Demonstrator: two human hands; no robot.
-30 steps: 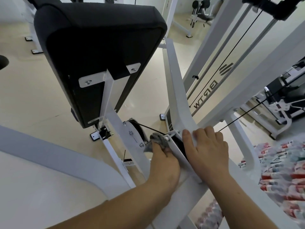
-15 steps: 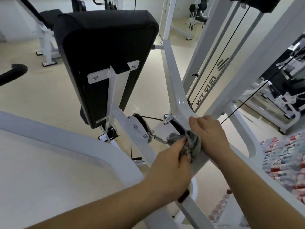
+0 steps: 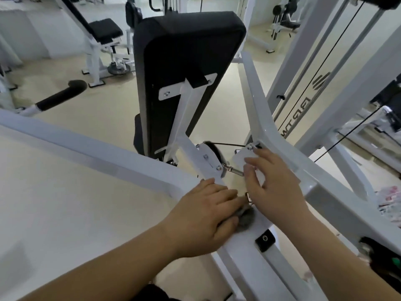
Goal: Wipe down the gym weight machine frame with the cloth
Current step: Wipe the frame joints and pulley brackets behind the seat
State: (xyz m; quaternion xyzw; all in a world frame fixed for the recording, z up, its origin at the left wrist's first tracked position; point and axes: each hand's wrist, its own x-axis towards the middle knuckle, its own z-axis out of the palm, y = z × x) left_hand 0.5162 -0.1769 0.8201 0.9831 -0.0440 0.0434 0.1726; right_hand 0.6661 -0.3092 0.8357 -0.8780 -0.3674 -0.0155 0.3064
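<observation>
Head view: left hand [image 3: 208, 216] holds the grey cloth [image 3: 246, 216] bunched between fingers and thumb and presses it onto the white frame [image 3: 259, 98] at the near junction, just above a black end cap [image 3: 265, 239]. Only a small wad of cloth shows past the fingertips. Right hand [image 3: 275, 187] lies spread and flat on a white plate just beyond the cloth, holding nothing; it reads as a brace. Black pad [image 3: 186, 61] stands further off, centre. Pulley [image 3: 213, 151] and its bolts sit between pad and hands.

Step in hand, by my judgement: wiping the junction bar.

Notes for doing it well:
- Open the wad out so more cloth meets the paint.
- Stroke along the bar, overlapping passes, firm even pressure.
- Work round bolt heads and bracket edges, where dust likely collects.
- Mind fingers near the pulley and cable.
- Long curved bar beyond and upright at right appear yet to be covered.
</observation>
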